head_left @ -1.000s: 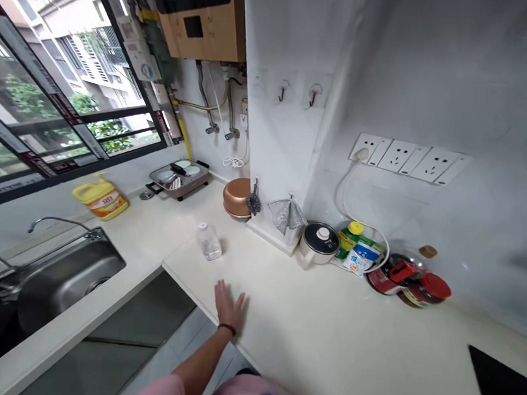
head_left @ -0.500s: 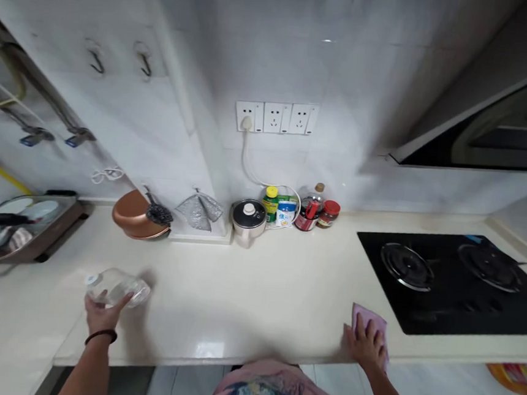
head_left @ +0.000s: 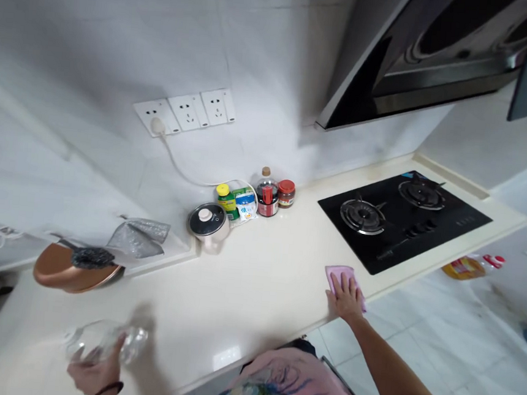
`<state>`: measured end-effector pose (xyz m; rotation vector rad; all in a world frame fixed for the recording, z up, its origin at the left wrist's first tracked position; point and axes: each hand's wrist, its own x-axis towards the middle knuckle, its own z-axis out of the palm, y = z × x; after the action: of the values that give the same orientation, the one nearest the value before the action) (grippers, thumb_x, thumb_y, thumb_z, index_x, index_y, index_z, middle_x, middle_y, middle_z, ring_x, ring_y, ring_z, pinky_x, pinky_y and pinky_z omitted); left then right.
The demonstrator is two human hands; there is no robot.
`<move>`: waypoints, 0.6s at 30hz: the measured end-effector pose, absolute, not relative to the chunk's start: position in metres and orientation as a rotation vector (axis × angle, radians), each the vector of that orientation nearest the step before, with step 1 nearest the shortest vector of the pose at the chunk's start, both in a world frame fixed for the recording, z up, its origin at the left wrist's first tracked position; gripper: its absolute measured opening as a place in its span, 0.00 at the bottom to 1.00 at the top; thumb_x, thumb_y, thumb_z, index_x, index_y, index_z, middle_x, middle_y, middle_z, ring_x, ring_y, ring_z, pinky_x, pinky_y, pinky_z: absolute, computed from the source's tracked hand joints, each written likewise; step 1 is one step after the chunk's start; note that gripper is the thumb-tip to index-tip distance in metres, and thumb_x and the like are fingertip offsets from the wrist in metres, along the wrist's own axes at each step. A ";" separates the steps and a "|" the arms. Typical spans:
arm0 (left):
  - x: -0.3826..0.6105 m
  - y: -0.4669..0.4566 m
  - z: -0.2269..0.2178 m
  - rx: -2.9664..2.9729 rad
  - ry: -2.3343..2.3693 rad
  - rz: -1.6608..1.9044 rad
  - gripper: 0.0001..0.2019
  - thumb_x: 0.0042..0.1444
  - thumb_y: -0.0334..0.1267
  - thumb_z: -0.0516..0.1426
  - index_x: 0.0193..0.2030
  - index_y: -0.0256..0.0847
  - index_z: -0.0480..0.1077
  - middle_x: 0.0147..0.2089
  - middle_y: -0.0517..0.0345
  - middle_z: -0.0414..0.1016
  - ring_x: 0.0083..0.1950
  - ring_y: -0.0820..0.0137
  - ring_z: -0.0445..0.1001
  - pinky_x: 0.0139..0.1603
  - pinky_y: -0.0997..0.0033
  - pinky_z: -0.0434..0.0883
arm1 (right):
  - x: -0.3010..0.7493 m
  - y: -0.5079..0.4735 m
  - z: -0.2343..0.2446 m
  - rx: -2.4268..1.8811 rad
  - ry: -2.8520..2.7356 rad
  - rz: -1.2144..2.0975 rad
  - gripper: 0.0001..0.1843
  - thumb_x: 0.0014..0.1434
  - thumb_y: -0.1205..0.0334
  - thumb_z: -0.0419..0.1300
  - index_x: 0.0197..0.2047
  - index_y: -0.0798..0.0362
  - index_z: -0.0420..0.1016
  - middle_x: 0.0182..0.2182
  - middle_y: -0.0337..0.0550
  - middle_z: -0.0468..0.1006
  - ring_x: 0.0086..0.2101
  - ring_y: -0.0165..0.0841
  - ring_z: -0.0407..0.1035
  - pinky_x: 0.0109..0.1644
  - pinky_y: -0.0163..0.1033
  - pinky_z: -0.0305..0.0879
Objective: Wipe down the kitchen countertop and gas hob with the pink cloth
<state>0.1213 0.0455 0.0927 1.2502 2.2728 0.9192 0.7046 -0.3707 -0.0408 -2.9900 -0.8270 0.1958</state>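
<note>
My left hand (head_left: 94,372) is at the lower left, closed around a clear plastic bottle (head_left: 103,340) that is tipped on its side just above the cream countertop (head_left: 246,294). My right hand (head_left: 345,295) lies flat with fingers spread on a pink cloth (head_left: 336,273), pressing it to the counter near the front edge, just left of the black gas hob (head_left: 403,216).
A small white cooker pot (head_left: 206,222), a yellow-capped bottle (head_left: 224,198), a dark sauce bottle (head_left: 267,196) and a red-lidded jar (head_left: 286,192) stand by the wall. A copper pan (head_left: 73,268) sits at left. A range hood (head_left: 424,52) hangs over the hob.
The view has swung right, from the sink side to the hob. My left hand went from flat on the counter to gripping the bottle and tipping it sideways. My right hand stays on the cloth.
</note>
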 end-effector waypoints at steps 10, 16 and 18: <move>0.310 -0.009 0.122 2.143 1.356 -0.013 0.42 0.42 0.58 0.66 0.63 0.40 0.65 0.57 0.43 0.79 0.55 0.51 0.79 0.57 0.56 0.74 | 0.707 -0.370 -0.041 -2.932 -0.877 0.227 0.37 0.69 0.43 0.43 0.78 0.38 0.46 0.78 0.40 0.41 0.75 0.50 0.37 0.75 0.61 0.37; 0.447 -0.052 0.132 2.401 1.098 -0.417 0.45 0.41 0.53 0.70 0.66 0.38 0.64 0.60 0.37 0.76 0.62 0.50 0.75 0.59 0.62 0.68 | 0.705 -0.372 -0.039 -2.876 -0.907 0.209 0.36 0.69 0.44 0.44 0.78 0.36 0.45 0.78 0.38 0.39 0.75 0.52 0.36 0.75 0.64 0.38; 0.472 -0.062 0.135 2.447 1.051 -0.463 0.43 0.40 0.53 0.70 0.63 0.39 0.67 0.57 0.37 0.78 0.60 0.49 0.76 0.57 0.61 0.69 | 0.706 -0.372 -0.037 -2.855 -0.923 0.226 0.37 0.69 0.43 0.44 0.78 0.36 0.45 0.78 0.38 0.38 0.75 0.52 0.35 0.75 0.65 0.37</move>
<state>0.4715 -0.0618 0.1348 2.4472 1.0510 -0.4633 0.7056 -0.3719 -0.0372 -2.8552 -0.9228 0.2262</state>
